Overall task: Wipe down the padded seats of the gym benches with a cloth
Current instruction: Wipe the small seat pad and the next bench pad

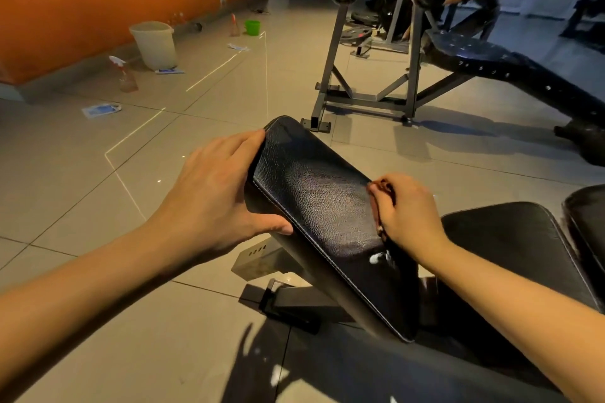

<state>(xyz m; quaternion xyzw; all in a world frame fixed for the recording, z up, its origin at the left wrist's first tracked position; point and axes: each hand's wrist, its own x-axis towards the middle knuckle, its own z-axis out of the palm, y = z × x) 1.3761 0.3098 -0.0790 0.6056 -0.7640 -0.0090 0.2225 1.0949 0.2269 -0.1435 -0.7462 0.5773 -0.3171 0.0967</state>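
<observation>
A black padded backrest [314, 193] of the near bench tilts up in the middle of the head view. My left hand [216, 193] grips its left edge, fingers on the upper corner and thumb at the lower side. My right hand [406, 213] is curled round a small dark cloth [383, 190] against the pad's right edge; only a bit of the cloth shows past the fingers. The flat seat pad [510, 252] of the same bench lies to the right.
A second bench [510, 62] on a grey rack with dumbbells stands at the back right. By the orange wall sit a pale bucket [154, 42], a spray bottle [126, 75], a green cup [252, 27] and scattered papers on the tiled floor.
</observation>
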